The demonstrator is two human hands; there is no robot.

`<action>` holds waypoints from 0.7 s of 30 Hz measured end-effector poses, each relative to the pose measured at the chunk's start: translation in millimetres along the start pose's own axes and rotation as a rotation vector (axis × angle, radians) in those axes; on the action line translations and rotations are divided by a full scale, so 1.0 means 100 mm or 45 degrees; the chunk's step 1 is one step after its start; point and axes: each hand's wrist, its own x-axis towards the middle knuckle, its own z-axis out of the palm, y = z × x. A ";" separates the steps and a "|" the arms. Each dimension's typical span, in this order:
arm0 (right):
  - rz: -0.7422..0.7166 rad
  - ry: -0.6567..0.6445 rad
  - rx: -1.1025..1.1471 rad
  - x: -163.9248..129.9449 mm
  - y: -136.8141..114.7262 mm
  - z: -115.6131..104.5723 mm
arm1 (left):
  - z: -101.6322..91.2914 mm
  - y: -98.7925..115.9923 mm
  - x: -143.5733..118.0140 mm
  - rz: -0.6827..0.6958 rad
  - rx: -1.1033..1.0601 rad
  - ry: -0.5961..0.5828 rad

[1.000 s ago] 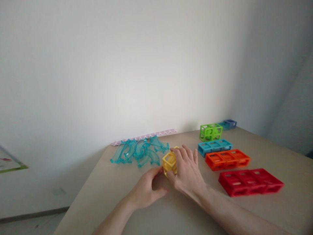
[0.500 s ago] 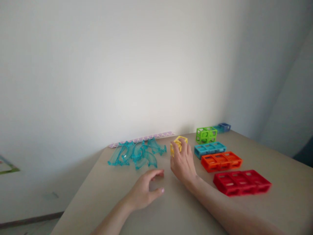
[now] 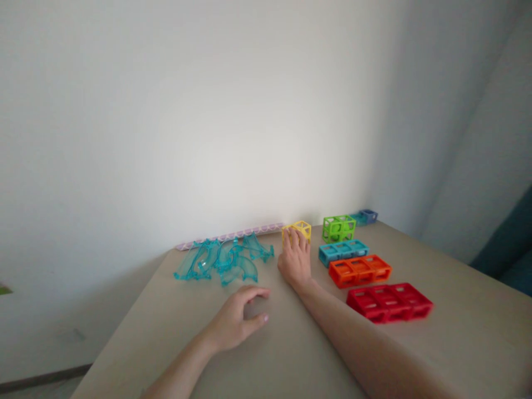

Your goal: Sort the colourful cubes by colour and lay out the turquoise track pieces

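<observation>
My right hand (image 3: 295, 260) reaches toward the back of the table, its fingers against a yellow open-frame block (image 3: 303, 228) that stands near the wall. The fingers cover the front of that block, and the thumb is hidden. My left hand (image 3: 235, 318) rests nearer to me over the table, holding nothing, with thumb and fingers apart. Just beyond it lies a loose cluster of clear teal track pieces (image 3: 226, 257), some curved. To the right of the yellow block stands a green open-frame block (image 3: 339, 228).
On the right side of the table (image 3: 449, 343) a blue frame block (image 3: 343, 251), an orange one (image 3: 359, 270) and a red one (image 3: 389, 302) lie in a row. A small dark-blue block (image 3: 368, 216) sits at the back corner. A purple patterned strip (image 3: 233, 234) runs along the wall.
My right hand has carried the yellow block farther back, toward the wall. My left hand keeps its shape and place. The view has turned slightly to the right.
</observation>
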 end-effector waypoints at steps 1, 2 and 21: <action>0.023 0.001 -0.013 0.02 0.00 0.02 | 0.00 0.00 0.00 -0.003 -0.005 0.003; 0.045 0.004 -0.020 0.04 0.01 0.04 | 0.00 0.00 0.00 -0.005 -0.009 0.006; -0.275 -0.220 0.424 0.12 -0.20 0.01 | -0.02 -0.10 0.10 -0.127 -0.234 0.366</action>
